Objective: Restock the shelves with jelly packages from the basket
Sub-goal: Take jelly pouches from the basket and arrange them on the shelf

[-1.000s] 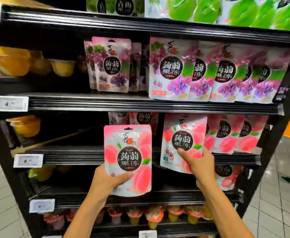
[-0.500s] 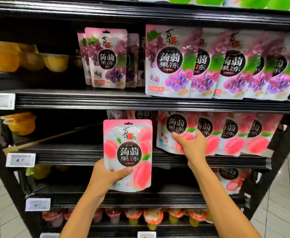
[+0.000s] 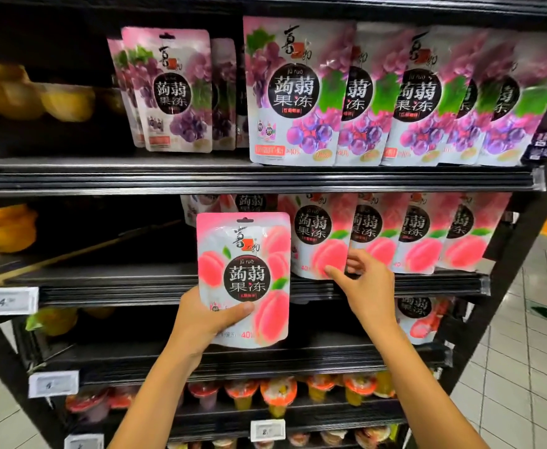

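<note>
Peach jelly pouch (image 3: 244, 277) clasped in left grip (image 3: 207, 319), right grip (image 3: 366, 286) touching shelved pouch (image 3: 317, 234), hold unclear

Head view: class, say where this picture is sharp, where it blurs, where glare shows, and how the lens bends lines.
Head view: sharpest on the peach pack held in the left hand; head view: yellow cups at far left smear into blur; head view: glare streaks the grape packs; head view: the wide lens leans the right post inward.
</note>
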`<act>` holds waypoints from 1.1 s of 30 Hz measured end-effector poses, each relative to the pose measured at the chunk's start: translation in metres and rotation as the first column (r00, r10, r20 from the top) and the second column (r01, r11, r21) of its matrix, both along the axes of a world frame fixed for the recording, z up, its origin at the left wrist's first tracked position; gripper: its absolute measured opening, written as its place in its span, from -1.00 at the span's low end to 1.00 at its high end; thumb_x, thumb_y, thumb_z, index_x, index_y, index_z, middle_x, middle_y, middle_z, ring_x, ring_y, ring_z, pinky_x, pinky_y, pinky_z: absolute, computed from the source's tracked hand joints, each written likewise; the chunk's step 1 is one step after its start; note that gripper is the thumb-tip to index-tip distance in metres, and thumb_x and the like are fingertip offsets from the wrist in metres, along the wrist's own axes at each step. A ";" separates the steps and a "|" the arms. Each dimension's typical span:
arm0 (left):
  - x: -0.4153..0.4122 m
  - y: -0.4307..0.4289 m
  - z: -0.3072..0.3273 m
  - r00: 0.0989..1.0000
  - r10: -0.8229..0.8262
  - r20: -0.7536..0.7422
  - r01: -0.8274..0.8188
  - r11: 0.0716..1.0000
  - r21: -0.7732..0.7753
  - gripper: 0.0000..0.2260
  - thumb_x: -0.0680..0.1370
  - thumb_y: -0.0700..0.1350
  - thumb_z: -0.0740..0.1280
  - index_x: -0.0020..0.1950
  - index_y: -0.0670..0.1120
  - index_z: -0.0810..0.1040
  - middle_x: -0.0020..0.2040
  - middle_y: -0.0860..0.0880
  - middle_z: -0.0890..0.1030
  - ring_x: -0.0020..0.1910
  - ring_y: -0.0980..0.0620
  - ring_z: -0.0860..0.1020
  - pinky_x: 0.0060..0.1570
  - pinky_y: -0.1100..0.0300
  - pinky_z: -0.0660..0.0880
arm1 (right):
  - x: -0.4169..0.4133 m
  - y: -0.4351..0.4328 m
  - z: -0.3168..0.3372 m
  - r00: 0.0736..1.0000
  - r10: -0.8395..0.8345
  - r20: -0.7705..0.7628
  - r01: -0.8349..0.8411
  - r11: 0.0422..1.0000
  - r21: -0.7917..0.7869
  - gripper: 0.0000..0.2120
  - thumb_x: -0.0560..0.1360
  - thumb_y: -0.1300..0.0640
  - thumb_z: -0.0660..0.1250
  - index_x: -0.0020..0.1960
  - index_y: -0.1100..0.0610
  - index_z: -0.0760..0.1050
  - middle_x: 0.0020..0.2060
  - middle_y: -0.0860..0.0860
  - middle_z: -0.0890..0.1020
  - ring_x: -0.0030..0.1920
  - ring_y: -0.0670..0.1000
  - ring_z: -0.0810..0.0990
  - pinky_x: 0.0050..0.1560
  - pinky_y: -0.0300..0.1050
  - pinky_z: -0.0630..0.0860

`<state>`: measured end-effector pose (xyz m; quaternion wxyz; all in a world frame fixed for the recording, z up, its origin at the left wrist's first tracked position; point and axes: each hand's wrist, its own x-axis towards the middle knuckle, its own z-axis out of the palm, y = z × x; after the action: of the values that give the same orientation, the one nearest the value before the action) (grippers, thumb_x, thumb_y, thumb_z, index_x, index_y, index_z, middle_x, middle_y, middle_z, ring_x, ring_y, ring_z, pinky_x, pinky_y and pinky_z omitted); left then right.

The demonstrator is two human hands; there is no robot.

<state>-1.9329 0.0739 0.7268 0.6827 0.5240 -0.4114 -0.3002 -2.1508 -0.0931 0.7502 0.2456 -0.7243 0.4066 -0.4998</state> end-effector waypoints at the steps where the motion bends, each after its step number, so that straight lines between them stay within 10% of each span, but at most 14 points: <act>1: -0.001 0.000 0.000 1.000 -0.005 0.000 0.005 1.000 0.001 -0.52 0.11 -0.07 0.66 -0.01 -0.04 0.67 -0.03 -0.12 0.72 -0.05 -0.10 0.70 -0.18 0.14 0.63 | -0.001 0.000 -0.001 0.999 -0.032 -0.027 0.032 0.999 -0.018 -0.63 0.36 0.01 0.56 0.11 0.10 0.62 -0.13 -0.09 0.69 -0.11 -0.14 0.63 -0.11 -0.39 0.52; 4: -0.004 -0.001 0.002 1.000 -0.017 0.007 0.017 1.000 0.007 -0.53 0.11 -0.08 0.66 -0.02 -0.02 0.68 -0.03 -0.12 0.72 -0.05 -0.10 0.70 -0.18 0.14 0.63 | 0.001 0.002 -0.002 0.979 -0.167 -0.115 0.164 0.986 -0.032 -0.65 0.37 -0.11 0.52 0.09 0.01 0.61 -0.11 -0.09 0.71 -0.10 -0.06 0.65 -0.20 -0.12 0.52; 11: -0.005 -0.001 0.005 1.000 -0.005 0.005 0.005 1.000 0.015 -0.54 0.10 -0.06 0.67 -0.04 0.03 0.68 -0.04 -0.10 0.72 -0.06 -0.09 0.70 -0.19 0.15 0.63 | 0.005 0.001 0.005 0.945 -0.228 -0.234 0.235 0.972 -0.002 -0.68 0.42 -0.19 0.45 0.10 -0.08 0.58 -0.12 -0.17 0.69 -0.14 -0.07 0.64 -0.29 -0.19 0.35; 16: -0.005 -0.005 0.011 1.000 -0.023 0.004 0.023 1.000 0.018 -0.54 0.12 -0.07 0.67 -0.02 0.00 0.68 -0.02 -0.12 0.72 -0.04 -0.10 0.70 -0.17 0.12 0.63 | -0.004 0.015 0.010 0.984 -0.180 -0.015 0.179 0.982 -0.068 -0.75 0.49 0.01 0.44 0.13 0.06 0.59 -0.14 -0.10 0.67 -0.23 -0.11 0.58 -0.14 -0.06 0.55; 24: -0.023 -0.024 0.029 0.997 -0.074 0.016 0.074 0.997 -0.028 -0.43 0.15 -0.05 0.65 0.12 -0.08 0.62 0.03 -0.10 0.71 0.04 -0.11 0.68 -0.07 0.12 0.61 | 0.021 0.055 0.024 0.860 0.479 0.176 -0.510 0.802 0.311 -0.84 0.47 0.05 0.46 0.04 0.03 0.61 -0.24 -0.06 0.73 -0.17 -0.13 0.70 -0.25 -0.34 0.52; 33: -0.039 -0.020 0.032 0.835 0.424 0.351 -0.392 0.906 -0.162 -0.31 0.41 0.05 0.52 0.44 0.08 0.26 0.33 0.16 0.36 0.24 0.23 0.42 0.16 0.32 0.42 | 0.046 0.048 0.038 0.916 0.318 0.246 -0.365 0.914 0.177 -0.76 0.44 0.22 0.47 0.11 0.18 0.60 -0.09 0.00 0.72 -0.08 -0.05 0.69 0.00 -0.11 0.58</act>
<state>-1.9722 0.0539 0.7592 0.6598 0.6184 -0.4262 -0.0235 -2.1045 -0.0450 0.7886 0.4498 -0.6954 0.2971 -0.4752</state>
